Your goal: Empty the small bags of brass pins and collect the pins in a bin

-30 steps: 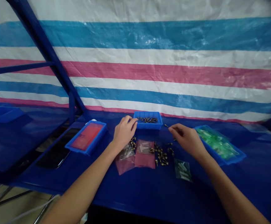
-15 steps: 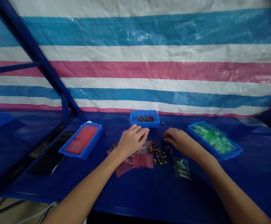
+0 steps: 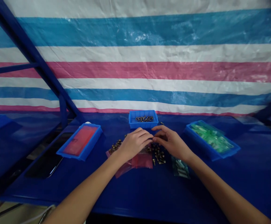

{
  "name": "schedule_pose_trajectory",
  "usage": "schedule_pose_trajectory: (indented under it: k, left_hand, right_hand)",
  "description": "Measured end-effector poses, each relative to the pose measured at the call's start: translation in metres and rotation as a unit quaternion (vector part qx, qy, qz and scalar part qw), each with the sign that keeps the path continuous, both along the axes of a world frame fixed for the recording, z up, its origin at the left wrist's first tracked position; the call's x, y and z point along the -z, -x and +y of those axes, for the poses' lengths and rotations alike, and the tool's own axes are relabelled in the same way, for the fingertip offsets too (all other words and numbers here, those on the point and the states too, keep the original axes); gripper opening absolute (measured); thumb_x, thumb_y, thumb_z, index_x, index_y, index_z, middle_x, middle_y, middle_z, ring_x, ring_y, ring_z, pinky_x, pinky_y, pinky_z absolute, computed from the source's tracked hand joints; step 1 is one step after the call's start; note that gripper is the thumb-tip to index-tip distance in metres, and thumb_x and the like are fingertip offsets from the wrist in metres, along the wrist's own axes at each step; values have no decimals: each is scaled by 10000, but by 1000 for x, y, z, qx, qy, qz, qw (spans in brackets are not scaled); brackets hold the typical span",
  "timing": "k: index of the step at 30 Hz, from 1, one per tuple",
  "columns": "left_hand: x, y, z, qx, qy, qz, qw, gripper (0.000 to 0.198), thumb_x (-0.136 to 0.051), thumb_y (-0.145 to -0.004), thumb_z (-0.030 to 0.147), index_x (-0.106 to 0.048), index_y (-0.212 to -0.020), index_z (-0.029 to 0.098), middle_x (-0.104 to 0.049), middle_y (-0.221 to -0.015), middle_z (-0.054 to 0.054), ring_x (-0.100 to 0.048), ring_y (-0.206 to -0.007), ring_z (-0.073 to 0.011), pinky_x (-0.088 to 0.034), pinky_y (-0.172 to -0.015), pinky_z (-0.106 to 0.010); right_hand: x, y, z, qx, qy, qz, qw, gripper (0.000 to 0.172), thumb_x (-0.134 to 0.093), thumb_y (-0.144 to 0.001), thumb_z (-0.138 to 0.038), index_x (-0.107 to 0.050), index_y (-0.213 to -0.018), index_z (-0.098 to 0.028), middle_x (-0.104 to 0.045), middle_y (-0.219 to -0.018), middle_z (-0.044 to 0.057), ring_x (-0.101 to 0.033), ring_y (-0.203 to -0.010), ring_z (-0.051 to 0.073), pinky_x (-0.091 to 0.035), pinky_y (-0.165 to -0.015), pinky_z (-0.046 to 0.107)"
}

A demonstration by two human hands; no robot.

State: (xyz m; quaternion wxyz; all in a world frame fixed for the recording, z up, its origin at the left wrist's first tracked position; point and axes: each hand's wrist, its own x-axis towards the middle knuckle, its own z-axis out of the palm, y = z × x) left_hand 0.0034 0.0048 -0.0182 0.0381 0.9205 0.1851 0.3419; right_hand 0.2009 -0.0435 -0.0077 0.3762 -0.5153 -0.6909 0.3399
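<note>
the left hand [image 3: 135, 144] and right hand [image 3: 172, 143] now meet at the fingertips, where half a second ago a gap lay between them; i cannot tell whether either pinches a small piece. the right hand has come inward and now hides the top of the clear bag [image 3: 181, 169] of pale plugs. just nearer than the grip lie loose brass-coloured screws [image 3: 159, 155] and pink plastic bags [image 3: 143, 161], partly under the left hand. beyond the grip stands a blue screw bin [image 3: 143, 125]; well left, a red-bag bin [image 3: 90, 149]; well right, a green-bag bin [image 3: 230, 152].
</note>
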Motion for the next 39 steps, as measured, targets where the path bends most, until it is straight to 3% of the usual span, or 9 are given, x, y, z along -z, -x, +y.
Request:
schedule_pose_trajectory:
  k: [4, 10, 15, 19, 22, 26, 29, 32, 39]
  left_hand:
    - [0, 2, 6, -32, 3, -14, 999, 166, -516, -954, 227, -672, -964, 174, -703, -943, -27, -587, -896, -166, -499, -844, -312]
    - [-2, 25, 35, -261, -11, -75, 962, 316, -526, -945, 281, -602, -1251, 255, -620, -1175, -61, -539, -1055, -225, -471, -926, -383]
    - [-2, 36, 38, -311, -4, -68, 948, 363, -483, -958, 268, -555, -1314, 269, -582, -1181, -78, -525, -1060, -226, -476, -919, -379]
    - [-2, 28, 28, -230, 32, -31, 972, 309, -426, -979, 244, -607, -1230, 240, -639, -1092, -59, -569, -1026, -203, -476, -919, -351]
    - [-1, 19, 19, -159, 67, 25, 985, 323, -417, -984, 257, -579, -1263, 241, -677, -1057, -42, -617, -956, -184, -491, -872, -325]
    - [-3, 14, 11, -131, 95, 91, 983, 317, -452, -971, 327, -586, -1241, 230, -664, -1092, -51, -610, -989, -200, -478, -850, -329]
    - [-8, 19, 13, -85, 134, 150, 976, 328, -594, -872, 478, -661, -1073, 228, -644, -1035, -45, -579, -1000, -224, -446, -857, -335]
    - [-13, 26, 18, -39, 199, 189, 961, 477, -726, -727, 546, -642, -1094, 253, -618, -1057, -31, -567, -980, -224, -416, -834, -319]
    - [-9, 25, 20, -43, 250, 199, 947, 489, -774, -659, 538, -610, -998, 226, -599, -1030, -16, -533, -975, -230, -352, -833, -323]
  right_hand:
    - [-4, 4, -2, 6, -8, -23, 1000, 390, -560, -893, -299, -490, -1273, -248, -701, -861, -15, -636, -786, 150, -465, -762, 291]
    - [-10, 4, -5, 36, -31, -75, 996, 384, -542, -915, -353, -495, -1282, -252, -700, -851, -17, -617, -708, 143, -444, -679, 276]
    - [-10, -4, -4, 55, -66, -140, 986, 279, -504, -941, -329, -573, -1201, -255, -688, -849, -12, -604, -704, 149, -438, -673, 281]
    - [-6, -10, -2, 40, -113, -243, 963, 200, -488, -948, -264, -669, -1021, -224, -682, -944, 36, -603, -899, 199, -435, -812, 325]
    - [-1, -9, -2, 2, -106, -290, 951, 174, -520, -936, -283, -679, -955, -215, -667, -912, 54, -587, -897, 216, -435, -821, 343]
    - [6, -3, -3, -8, -102, -311, 945, 181, -513, -940, -270, -682, -974, -212, -641, -915, 74, -571, -915, 220, -436, -839, 349]
    - [10, -3, -2, -14, -94, -307, 947, 174, -527, -933, -256, -680, -1007, -222, -620, -928, 71, -563, -923, 211, -443, -836, 335]
    - [13, -6, 1, -12, -99, -297, 950, 193, -534, -927, -252, -671, -1061, -226, -613, -947, 69, -553, -931, 214, -444, -841, 343]
    - [15, -8, 7, -51, -129, -282, 950, 229, -494, -949, -242, -709, -1026, -242, -612, -935, 58, -542, -893, 197, -437, -832, 343]
